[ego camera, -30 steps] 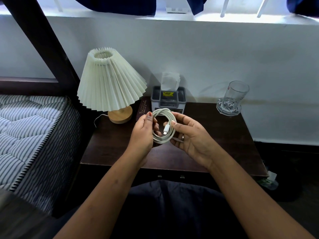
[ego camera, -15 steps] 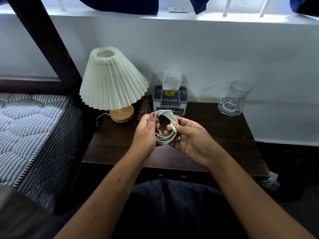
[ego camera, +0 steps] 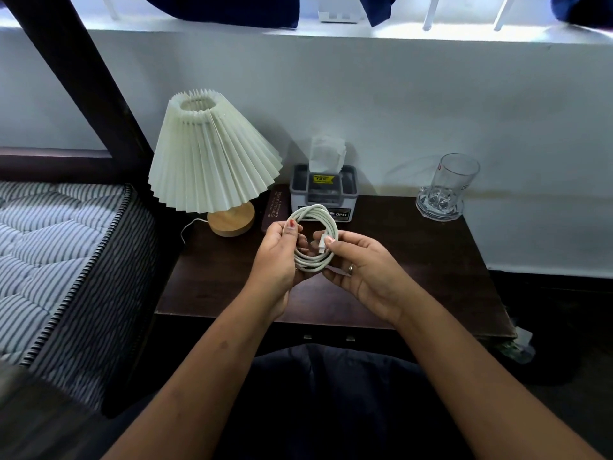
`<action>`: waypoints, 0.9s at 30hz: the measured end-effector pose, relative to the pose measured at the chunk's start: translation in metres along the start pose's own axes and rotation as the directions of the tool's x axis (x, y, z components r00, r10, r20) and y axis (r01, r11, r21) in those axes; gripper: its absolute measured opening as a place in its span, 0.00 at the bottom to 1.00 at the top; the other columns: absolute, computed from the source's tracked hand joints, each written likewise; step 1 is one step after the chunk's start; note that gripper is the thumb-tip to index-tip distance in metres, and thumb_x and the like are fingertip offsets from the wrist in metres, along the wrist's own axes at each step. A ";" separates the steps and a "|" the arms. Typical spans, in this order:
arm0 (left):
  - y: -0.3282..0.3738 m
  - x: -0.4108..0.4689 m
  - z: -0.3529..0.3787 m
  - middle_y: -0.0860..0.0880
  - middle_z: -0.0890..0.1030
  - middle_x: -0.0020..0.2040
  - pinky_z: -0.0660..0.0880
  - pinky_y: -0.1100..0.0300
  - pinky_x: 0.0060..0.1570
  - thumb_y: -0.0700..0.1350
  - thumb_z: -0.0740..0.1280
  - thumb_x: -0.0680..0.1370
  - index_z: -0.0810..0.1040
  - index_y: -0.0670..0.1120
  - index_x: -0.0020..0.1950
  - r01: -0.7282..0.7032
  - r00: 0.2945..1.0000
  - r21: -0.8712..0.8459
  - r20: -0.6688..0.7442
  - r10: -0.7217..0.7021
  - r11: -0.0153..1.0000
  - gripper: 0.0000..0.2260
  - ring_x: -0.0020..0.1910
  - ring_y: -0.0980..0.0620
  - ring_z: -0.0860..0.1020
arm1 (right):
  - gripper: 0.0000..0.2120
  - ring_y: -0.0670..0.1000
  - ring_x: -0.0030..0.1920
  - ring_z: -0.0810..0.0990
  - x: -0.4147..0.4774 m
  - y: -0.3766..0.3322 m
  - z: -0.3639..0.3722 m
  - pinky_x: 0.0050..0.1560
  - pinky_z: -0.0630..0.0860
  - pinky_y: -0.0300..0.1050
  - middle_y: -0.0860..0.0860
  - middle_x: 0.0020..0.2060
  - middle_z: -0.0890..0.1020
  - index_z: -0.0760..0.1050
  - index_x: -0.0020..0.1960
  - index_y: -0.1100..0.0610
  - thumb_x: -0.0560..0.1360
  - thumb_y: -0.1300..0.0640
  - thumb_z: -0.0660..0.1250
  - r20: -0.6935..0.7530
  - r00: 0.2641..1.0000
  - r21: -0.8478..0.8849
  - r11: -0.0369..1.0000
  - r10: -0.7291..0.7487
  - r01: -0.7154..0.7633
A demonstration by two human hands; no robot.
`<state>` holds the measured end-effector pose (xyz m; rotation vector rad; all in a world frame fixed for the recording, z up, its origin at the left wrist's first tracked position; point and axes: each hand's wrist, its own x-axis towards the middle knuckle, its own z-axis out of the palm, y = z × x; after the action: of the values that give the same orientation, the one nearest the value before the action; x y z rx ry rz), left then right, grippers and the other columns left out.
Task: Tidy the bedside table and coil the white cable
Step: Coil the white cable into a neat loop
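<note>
The white cable (ego camera: 315,215) is wound into a round coil held upright above the dark wooden bedside table (ego camera: 414,260). My left hand (ego camera: 275,257) grips the coil's left side between thumb and fingers. On the coil's right side my right hand (ego camera: 361,263) pinches the strands together with the cable's white plug end under the thumb. A short loose bit of cable sticks out below the right hand's fingers.
A pleated cream lamp (ego camera: 212,164) with a wooden base stands at the back left. A dark case (ego camera: 273,209) lies beside it. A grey tissue box (ego camera: 323,190) sits at the back middle and a glass on a coaster (ego camera: 446,187) at the back right. A striped mattress (ego camera: 49,247) lies left.
The coil has tightened slightly, and my right thumb has shifted on the plug end at the coil's right side. Both hands stay in nearly the same place above the table.
</note>
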<state>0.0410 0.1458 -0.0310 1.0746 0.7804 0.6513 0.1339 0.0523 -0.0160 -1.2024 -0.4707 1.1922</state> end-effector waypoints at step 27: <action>-0.040 0.069 0.086 0.45 0.84 0.46 0.79 0.52 0.46 0.43 0.68 0.74 0.77 0.49 0.46 -0.021 1.000 0.514 0.000 0.025 0.858 0.03 0.45 0.46 0.81 | 0.07 0.46 0.31 0.78 0.035 -0.006 -0.108 0.29 0.77 0.35 0.54 0.36 0.78 0.72 0.42 0.60 0.70 0.67 0.70 -0.540 0.841 0.006 1.000 -0.020 0.027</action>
<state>0.1539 0.1420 -0.0613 1.5728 0.9794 0.4721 0.2371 0.0349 -0.0595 -1.4498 -0.0476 0.7775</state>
